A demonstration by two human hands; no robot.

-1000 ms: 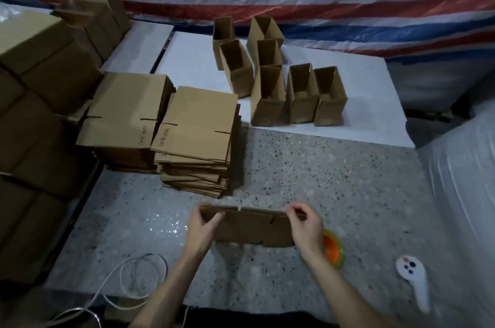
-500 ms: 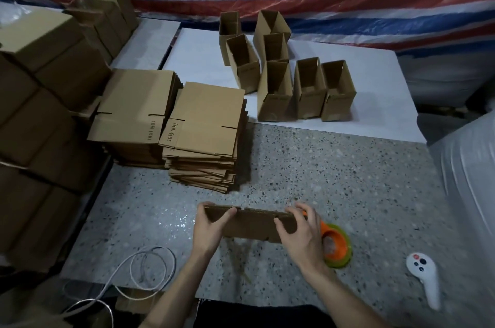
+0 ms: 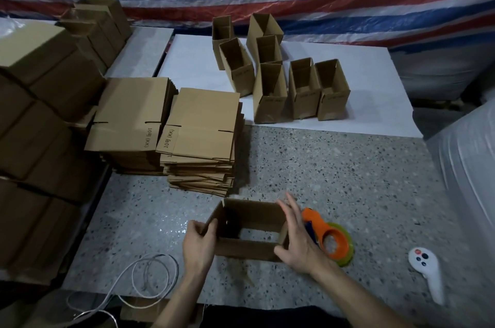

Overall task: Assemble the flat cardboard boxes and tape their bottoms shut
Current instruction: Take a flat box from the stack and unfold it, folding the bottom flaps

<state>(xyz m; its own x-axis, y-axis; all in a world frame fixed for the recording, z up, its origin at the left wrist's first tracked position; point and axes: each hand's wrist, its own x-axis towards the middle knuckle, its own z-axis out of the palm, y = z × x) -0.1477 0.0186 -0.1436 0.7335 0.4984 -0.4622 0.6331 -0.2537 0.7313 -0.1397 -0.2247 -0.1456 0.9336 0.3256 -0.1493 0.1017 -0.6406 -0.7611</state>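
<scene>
A small cardboard box [image 3: 247, 247] stands opened into a square tube on the speckled table [image 3: 334, 172], and I look down through it. My left hand [image 3: 199, 243] grips its left corner with curled fingers. My right hand [image 3: 297, 236] holds its right wall, thumb on the near corner and fingers stretched along the outside. An orange tape dispenser with a greenish roll [image 3: 333, 240] lies just right of my right hand. Two stacks of flat boxes [image 3: 201, 129] sit behind the opened box.
Several assembled open boxes [image 3: 302, 86] stand on a white board [image 3: 375, 113] at the back. Big cartons [image 3: 34, 102] fill the left side. A white controller [image 3: 427, 271] lies at the right, a looped white cord [image 3: 150, 276] at the near left edge.
The flat box between my hands has been spread open into a square tube. My right hand shifted from the top edge to the right wall. The view moved closer.
</scene>
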